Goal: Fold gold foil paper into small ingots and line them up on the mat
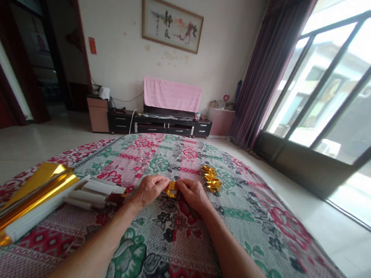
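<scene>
Foil (172,189) is held up between the hands, over the middle of the cloth (168,253). The gold roll (40,199) lies left, presumably to leave the forearms room; gold pieces (212,179) sit right, probably set aside within reach. Left hand (150,190) and right hand (194,193) pinch opposite ends, likely for steadiness. Fingertips hide its edges; its folds are hard to make out.

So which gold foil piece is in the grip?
The small folded gold foil piece between left grip and right grip; the gold foil cluster lies untouched beyond the right grip, the gold foil roll to the left.
</scene>
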Motion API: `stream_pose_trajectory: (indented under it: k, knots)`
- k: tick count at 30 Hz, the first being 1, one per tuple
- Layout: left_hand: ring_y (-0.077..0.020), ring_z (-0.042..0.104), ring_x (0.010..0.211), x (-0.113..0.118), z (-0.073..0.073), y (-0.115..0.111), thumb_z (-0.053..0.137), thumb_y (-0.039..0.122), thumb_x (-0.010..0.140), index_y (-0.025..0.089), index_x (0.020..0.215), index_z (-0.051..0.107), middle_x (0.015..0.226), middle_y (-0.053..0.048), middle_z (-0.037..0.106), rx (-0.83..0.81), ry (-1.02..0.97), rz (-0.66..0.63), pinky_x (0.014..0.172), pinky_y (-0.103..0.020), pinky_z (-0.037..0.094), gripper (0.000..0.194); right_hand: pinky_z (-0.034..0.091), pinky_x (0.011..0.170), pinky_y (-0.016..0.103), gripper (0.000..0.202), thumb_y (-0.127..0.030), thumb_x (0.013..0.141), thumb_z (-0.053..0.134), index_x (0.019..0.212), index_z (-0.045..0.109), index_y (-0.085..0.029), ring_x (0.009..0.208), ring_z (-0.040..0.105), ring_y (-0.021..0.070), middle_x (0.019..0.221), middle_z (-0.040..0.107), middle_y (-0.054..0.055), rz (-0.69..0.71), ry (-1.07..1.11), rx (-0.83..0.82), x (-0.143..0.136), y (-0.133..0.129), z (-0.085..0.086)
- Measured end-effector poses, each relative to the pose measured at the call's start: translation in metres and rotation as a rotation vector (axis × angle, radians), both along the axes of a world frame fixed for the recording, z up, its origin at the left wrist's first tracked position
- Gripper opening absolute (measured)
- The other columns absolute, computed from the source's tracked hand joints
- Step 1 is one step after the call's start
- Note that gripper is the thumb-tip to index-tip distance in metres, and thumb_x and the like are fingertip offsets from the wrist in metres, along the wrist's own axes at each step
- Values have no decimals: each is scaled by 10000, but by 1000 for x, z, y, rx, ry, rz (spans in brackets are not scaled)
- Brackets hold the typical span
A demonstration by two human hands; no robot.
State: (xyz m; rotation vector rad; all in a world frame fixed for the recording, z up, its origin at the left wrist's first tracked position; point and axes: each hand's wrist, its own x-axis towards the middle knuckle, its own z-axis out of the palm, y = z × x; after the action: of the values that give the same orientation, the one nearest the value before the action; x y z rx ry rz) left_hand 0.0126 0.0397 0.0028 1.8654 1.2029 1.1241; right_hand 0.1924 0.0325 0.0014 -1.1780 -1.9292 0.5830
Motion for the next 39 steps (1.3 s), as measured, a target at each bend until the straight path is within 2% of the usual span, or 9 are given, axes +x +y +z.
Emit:
stream_pose_trajectory:
  k: [3, 7, 17, 23, 29, 32, 36, 39]
  knots:
    - [-157, 593, 706, 0, 1, 0, 496, 368, 762, 149, 673, 678, 667, 0, 657, 52, 78, 8, 631, -220, 450, 298, 264, 474, 181, 348, -328, 841, 403, 633, 604, -136, 506, 336, 75, 534, 439, -39, -2, -12, 21, 0, 0, -1]
    - [-140, 570, 668, 0, 5, -3, 489, 368, 766, 144, 616, 657, 669, 0, 642, 44, 109, -8, 616, -216, 431, 317, 283, 493, 175, 335, -310, 845, 400, 643, 603, -134, 521, 362, 74, 559, 467, -36, 23, -17, 64, 0, 0, -3]
    - [-135, 543, 667, -2, 4, -2, 471, 370, 783, 149, 619, 647, 669, -10, 622, 36, 105, -96, 644, -224, 427, 327, 281, 499, 169, 325, -310, 835, 404, 613, 566, -138, 530, 367, 73, 554, 451, -33, 63, -20, 54, -1, -3, -1]
    - [-143, 565, 705, -2, 4, -2, 491, 345, 768, 153, 645, 667, 703, -18, 649, 44, 100, -105, 667, -225, 436, 288, 270, 488, 171, 333, -302, 831, 405, 572, 540, -142, 513, 335, 68, 535, 415, -43, 100, 2, 35, -1, -5, 3]
    - [-144, 586, 733, -3, 3, -2, 520, 315, 748, 160, 621, 668, 729, -22, 667, 67, 84, -101, 689, -220, 442, 249, 230, 448, 177, 359, -322, 829, 416, 531, 514, -148, 487, 289, 65, 500, 367, -49, 144, 28, -50, 1, -7, 9]
    - [-140, 591, 734, -4, 2, -2, 522, 305, 748, 163, 612, 667, 743, -17, 672, 71, 96, -107, 689, -214, 442, 244, 234, 451, 178, 356, -323, 828, 414, 551, 548, -145, 487, 298, 63, 507, 390, -47, 167, 51, -83, 2, -8, 10]
    - [-142, 591, 741, -5, 0, 0, 526, 320, 752, 162, 635, 675, 759, -20, 677, 84, 111, -108, 692, -218, 445, 247, 279, 481, 169, 300, -300, 810, 428, 681, 644, -138, 520, 363, 68, 570, 482, -34, 179, 73, -125, 2, -7, 10]
    - [-140, 587, 727, -5, -2, 1, 524, 321, 755, 161, 628, 672, 746, -21, 671, 99, 117, -115, 688, -221, 444, 252, 275, 474, 166, 291, -296, 793, 441, 666, 648, -135, 519, 364, 66, 563, 476, -33, 156, 62, -136, 2, -6, 9]
